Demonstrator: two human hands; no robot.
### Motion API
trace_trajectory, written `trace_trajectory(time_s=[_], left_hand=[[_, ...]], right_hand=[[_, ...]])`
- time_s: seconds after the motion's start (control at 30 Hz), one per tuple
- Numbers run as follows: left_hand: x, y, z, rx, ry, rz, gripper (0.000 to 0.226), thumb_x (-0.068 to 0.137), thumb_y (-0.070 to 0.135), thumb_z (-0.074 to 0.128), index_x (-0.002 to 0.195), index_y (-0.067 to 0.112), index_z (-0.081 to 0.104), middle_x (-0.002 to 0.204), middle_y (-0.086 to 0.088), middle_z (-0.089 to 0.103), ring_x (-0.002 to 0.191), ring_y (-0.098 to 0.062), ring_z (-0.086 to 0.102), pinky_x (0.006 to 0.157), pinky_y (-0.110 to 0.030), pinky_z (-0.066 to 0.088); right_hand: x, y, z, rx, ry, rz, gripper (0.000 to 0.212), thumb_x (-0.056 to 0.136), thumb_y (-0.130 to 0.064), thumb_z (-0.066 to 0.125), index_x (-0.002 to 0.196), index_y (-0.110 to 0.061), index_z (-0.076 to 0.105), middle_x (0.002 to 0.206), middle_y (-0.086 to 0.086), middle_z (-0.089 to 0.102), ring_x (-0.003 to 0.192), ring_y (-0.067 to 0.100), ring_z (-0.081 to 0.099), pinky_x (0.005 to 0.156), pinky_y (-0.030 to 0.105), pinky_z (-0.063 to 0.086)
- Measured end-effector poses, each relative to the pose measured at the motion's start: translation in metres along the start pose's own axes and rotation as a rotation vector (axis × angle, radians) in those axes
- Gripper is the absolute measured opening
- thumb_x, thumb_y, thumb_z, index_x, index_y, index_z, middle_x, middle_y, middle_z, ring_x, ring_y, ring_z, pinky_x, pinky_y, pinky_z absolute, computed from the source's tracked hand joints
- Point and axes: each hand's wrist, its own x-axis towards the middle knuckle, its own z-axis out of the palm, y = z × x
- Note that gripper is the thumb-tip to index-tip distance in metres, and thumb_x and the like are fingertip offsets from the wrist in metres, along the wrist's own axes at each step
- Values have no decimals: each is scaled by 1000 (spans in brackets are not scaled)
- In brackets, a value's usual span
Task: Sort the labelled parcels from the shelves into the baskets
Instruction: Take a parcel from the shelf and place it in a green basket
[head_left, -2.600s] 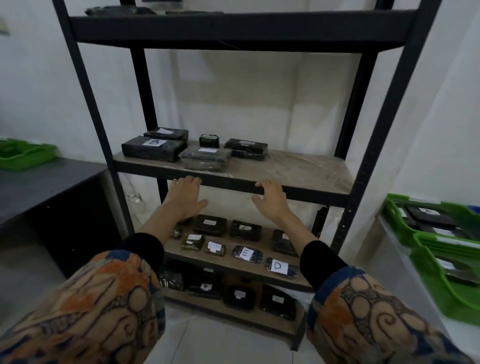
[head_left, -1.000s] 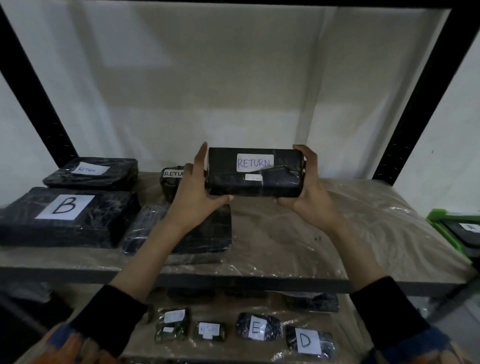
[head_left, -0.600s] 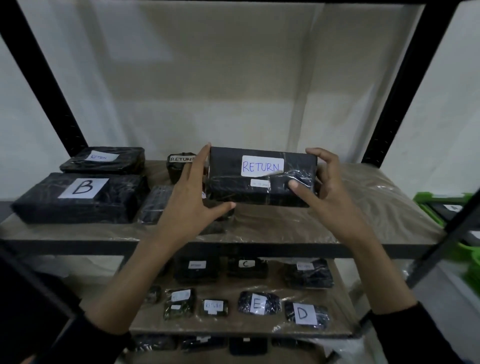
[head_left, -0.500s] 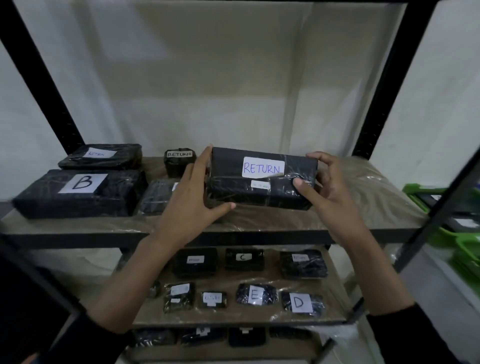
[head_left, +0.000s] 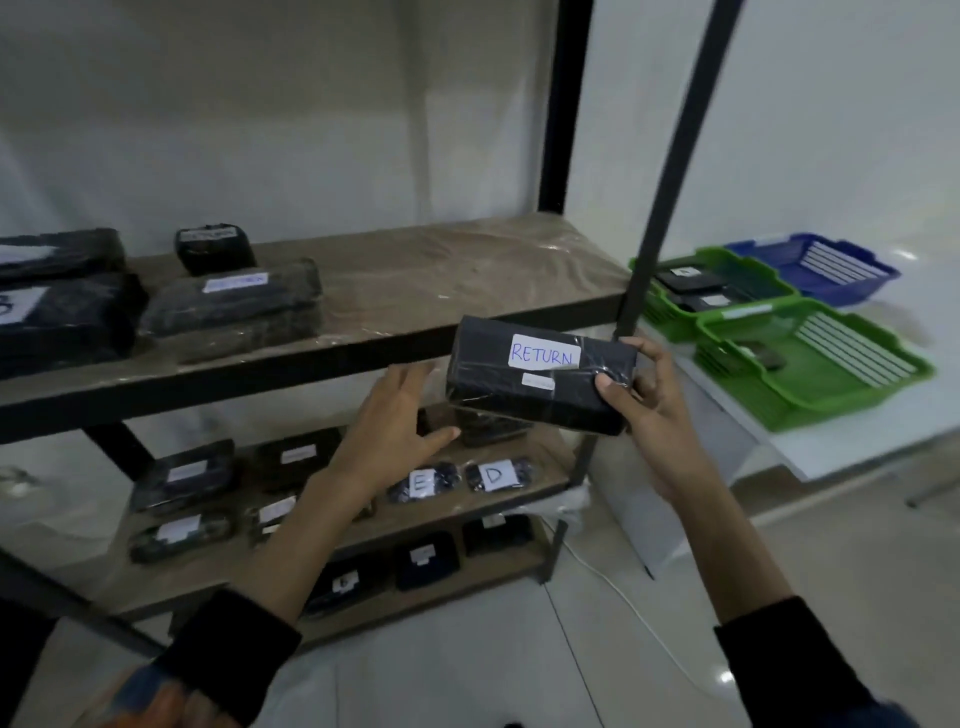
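Observation:
A black wrapped parcel labelled RETURN (head_left: 540, 382) hangs in front of the middle shelf's right end, off the shelf. My right hand (head_left: 644, 400) grips its right end, thumb on the front face. My left hand (head_left: 395, 431) is just left of the parcel, fingers spread, apart from it. More black parcels remain on the middle shelf (head_left: 415, 291) at the left, among them one wrapped in clear film (head_left: 234, 306). Lower shelves hold several small parcels, including E (head_left: 423, 483) and D (head_left: 493, 475).
Three baskets sit on a white table (head_left: 857, 447) to the right: a near green basket (head_left: 815, 364), a far green basket (head_left: 711, 291) with parcels inside, and a blue basket (head_left: 821, 265). A black shelf post (head_left: 670, 171) stands between parcel and baskets.
The view has swung right and the RETURN parcel has come off the shelf toward the right. My left hand has let go of it; only my right hand holds it now.

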Motion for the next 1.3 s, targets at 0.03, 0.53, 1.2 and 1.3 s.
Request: trace_trajectory(time_s=[0.03,0.53,1.2,1.3], left_hand=[[0,8,10,9,-28,24,79,83,36,68,147,19,26,149,-5,30,137,-21,32,113,-34,31],[58,203,175,57,-240,181,78,85,36,65,148,12,25,149,-10,30,137,-27,32,113,-38,31],[233,336,339,147,-341,37,83,90,47,54,151,12,11,156,-16,16,143,-33,20,116,-45,24],[263,334,358,131,-370,-13,92,87,56,53,152,14,5,158,-16,9,145,-34,14,117,-48,21]], right_hand=[[-7,1,-12,13,34,15,38,89,1,55,107,-31,47,100,5,64,76,1,68,61,17,54],[-7,14,-264,-101,261,121,41,89,-9,62,118,-33,45,106,17,63,93,29,62,80,38,52],[202,61,-483,-237,278,223,39,95,-6,51,128,-27,46,115,15,58,83,16,62,61,15,56],[247,88,-495,-303,238,292,40,94,-3,50,129,-24,48,129,12,54,103,25,61,82,30,55]])
